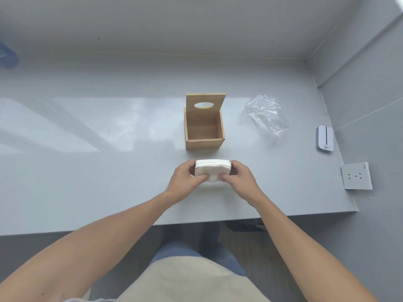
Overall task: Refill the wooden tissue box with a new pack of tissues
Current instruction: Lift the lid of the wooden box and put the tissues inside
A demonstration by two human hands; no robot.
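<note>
A square wooden tissue box [204,143] stands in the middle of the grey counter, empty inside. Its lid [205,101], with an oval slot, is tipped up at the back. Just in front of the box I hold a white stack of tissues [212,170], unwrapped. My left hand [186,182] grips its left end and my right hand [238,179] grips its right end, thumbs pressing on the near side. The stack is a short way above the counter, apart from the box.
A crumpled clear plastic wrapper [266,115] lies to the right of the box. Against the right wall sit a small white device [325,138] and a white wall socket [356,175]. The counter [87,171] has its front edge close to my body. Something blue [7,55] shows at the far left.
</note>
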